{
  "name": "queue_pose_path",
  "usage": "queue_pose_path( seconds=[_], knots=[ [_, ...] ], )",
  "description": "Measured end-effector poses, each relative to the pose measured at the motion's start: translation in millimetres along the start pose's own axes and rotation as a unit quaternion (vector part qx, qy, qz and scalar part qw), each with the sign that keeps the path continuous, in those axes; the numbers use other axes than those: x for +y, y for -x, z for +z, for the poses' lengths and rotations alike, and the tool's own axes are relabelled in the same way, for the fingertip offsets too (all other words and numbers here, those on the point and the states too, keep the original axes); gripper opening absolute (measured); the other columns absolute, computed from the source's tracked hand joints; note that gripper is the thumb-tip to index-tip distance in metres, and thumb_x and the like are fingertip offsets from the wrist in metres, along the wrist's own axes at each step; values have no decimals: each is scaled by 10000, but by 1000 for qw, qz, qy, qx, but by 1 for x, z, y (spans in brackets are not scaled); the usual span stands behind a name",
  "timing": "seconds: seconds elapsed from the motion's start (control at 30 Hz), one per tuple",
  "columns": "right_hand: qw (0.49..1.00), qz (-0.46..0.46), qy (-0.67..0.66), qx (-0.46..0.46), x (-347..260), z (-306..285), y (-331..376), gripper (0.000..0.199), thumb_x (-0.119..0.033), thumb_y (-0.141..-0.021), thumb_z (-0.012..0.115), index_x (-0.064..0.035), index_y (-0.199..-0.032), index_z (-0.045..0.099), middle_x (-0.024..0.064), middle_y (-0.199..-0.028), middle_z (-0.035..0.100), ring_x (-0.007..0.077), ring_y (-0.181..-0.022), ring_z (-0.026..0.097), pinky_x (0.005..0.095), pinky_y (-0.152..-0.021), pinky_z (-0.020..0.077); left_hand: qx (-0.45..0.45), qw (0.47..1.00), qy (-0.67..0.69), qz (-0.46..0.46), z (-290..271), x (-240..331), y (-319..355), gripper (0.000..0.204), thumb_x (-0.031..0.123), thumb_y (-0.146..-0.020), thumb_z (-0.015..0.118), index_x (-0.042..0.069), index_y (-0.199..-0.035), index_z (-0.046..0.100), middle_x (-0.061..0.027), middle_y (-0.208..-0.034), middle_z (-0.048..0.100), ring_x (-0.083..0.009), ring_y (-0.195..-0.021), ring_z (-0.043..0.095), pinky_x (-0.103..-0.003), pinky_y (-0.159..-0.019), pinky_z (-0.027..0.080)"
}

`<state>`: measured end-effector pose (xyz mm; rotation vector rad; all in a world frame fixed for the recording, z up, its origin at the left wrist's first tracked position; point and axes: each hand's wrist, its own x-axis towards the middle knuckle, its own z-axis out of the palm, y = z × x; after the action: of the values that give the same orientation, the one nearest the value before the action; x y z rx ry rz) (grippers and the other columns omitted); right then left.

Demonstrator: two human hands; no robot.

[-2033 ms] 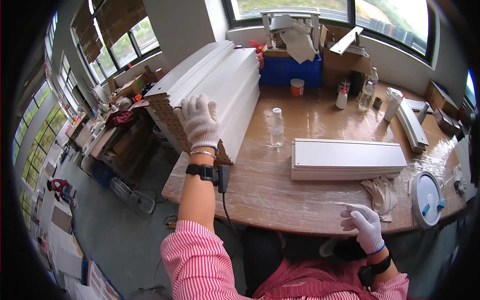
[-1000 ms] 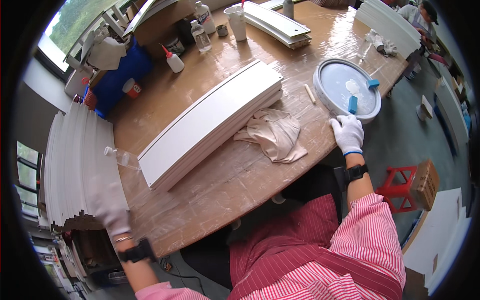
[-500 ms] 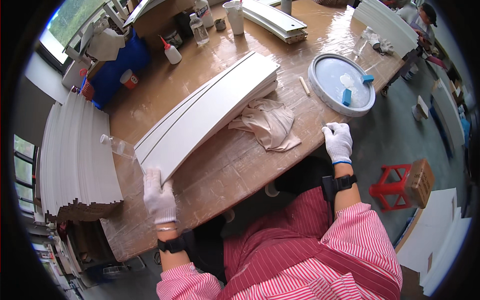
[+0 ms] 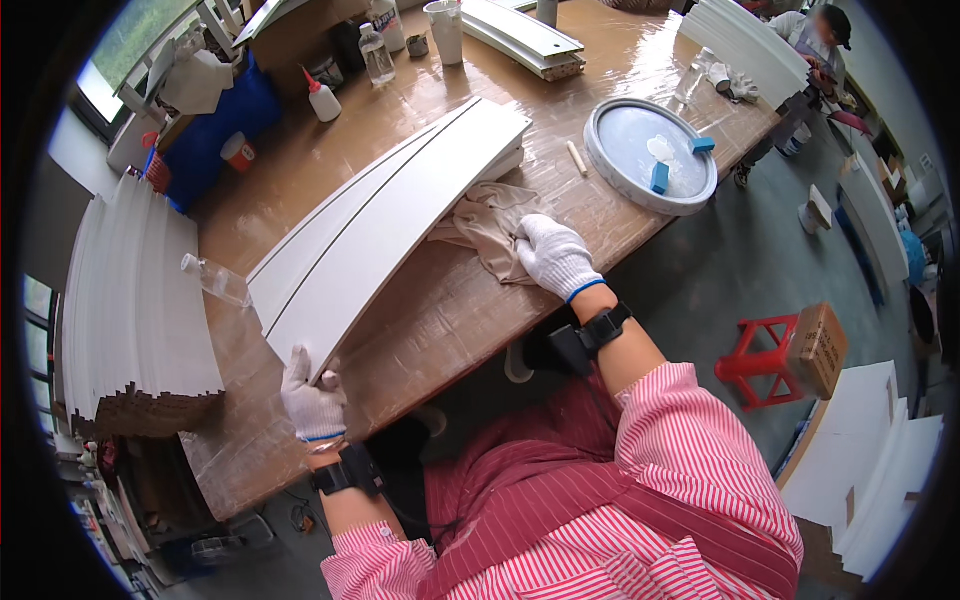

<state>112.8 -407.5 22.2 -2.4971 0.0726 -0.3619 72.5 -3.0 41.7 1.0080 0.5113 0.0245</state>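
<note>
A long, slightly curved white panel (image 4: 385,235) lies on top of several similar panels, slanting across the table. My left hand (image 4: 315,395), in a white knit glove, grips its near lower corner, thumb on top and fingers at the edge. My right hand (image 4: 557,258), gloved the same way, is closed beside a crumpled beige cloth (image 4: 490,225) right of the panels. Its fingertips are turned away, so what they hold, if anything, is hidden.
A round grey tray (image 4: 600,165) holds white paste and blue blocks (image 4: 660,179). A short pale stick (image 4: 577,158) lies beside it. Tall stacks of white panels (image 4: 130,300) stand at left. Bottles (image 4: 376,55) line the back. A person (image 4: 815,50) works at far right.
My right hand has moved left from the table's front edge to the cloth. My left hand has gone from lying flat on the panel's corner to gripping it, and that end looks raised.
</note>
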Motion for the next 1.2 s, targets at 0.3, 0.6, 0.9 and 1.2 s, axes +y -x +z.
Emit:
queue_pose_path(
  seconds=[0.3,0.6,0.9,1.2],
  knots=[
    [986,-76,-139,56,21,-51,69,154,-130,-854,670,-43,-981,679,176,-943,680,357,-858,675,422,-784,542,-23,999,42,18,-86,-31,72,206,228,-981,621,46,-1076,607,-56,-794,635,-123,-481,515,-209,-375,391],
    [958,-21,-249,143,-14,-73,80,87,-80,-907,703,-43,-984,715,96,-916,718,163,-792,676,291,-719,542,-51,996,-69,-14,-81,-51,78,318,198,-963,631,22,-1205,524,-103,-911,635,-185,-584,576,-235,-429,465],
    [976,-208,-28,-48,-65,17,76,46,-156,-833,678,-119,-844,655,113,-789,636,313,-706,642,448,-610,516,83,981,-173,-41,-51,-38,70,442,308,-980,634,28,-1303,522,-133,-1033,693,-228,-763,729,-311,-503,621],
    [960,120,91,238,108,-87,7,146,-214,-902,683,-72,-910,711,160,-867,703,350,-795,689,430,-708,546,-1,980,-197,3,-50,-37,64,480,232,-966,635,53,-1379,468,-105,-1027,658,-192,-652,684,-271,-415,525]
  ],
)
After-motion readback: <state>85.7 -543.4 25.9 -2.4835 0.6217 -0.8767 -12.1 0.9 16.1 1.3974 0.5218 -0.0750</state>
